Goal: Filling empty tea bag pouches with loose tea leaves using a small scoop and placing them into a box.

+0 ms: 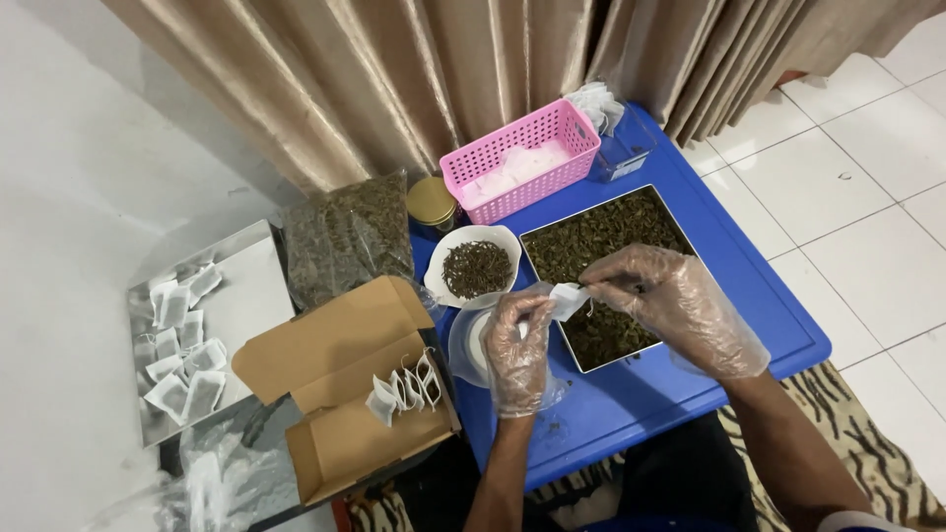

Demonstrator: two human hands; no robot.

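Together, both gloved hands met over the blue counter (709,296), pinching one small white tea bag (569,299) between them. The left hand (516,350) had its fingers (512,313) curled shut on the bag's near edge, and the right hand (675,305) had its fingers (603,286) closed on the far edge, so the bag hung just between the two sets of fingertips. Directly beneath the right fingers lay a square metal tray (552,239) of dried leaves. Just beyond the left fingers stood a white bowl (475,266) of the same leaves, with a pink basket (520,158) farther off. Well to the left of the left fingers, an open cardboard box (340,394) held a row of filled bags (404,389).
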